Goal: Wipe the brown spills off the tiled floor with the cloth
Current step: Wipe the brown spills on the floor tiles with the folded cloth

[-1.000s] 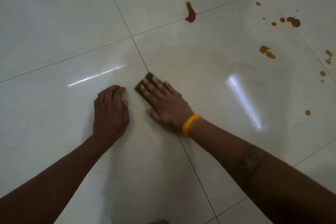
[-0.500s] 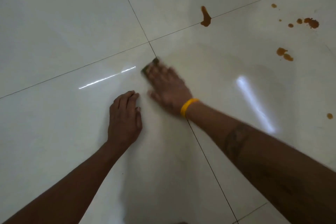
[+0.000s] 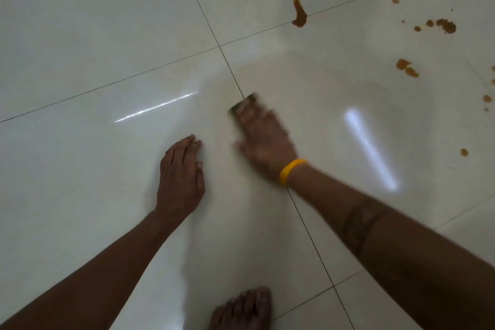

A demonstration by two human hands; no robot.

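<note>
Cloth [image 3: 245,103], dark and mostly covered, is lying on the tiled floor [image 3: 80,21] across a grout line, with the right hand [image 3: 263,139] pressing on it through straight, motion-blurred fingers. Left hand [image 3: 180,177] is resting palm-down on the floor just beside the right hand, fingers extended and holding nothing. Brown spills [image 3: 299,14] are sitting well apart from the cloth toward the upper right; a yellow wristband [image 3: 290,171] is circling the right wrist, and a bare foot [image 3: 242,308] is showing at the lower edge.

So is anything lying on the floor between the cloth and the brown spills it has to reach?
Nothing visible. The cloth sits under the right hand, and only bare tiled floor lies between it and the nearest brown spill.
</note>
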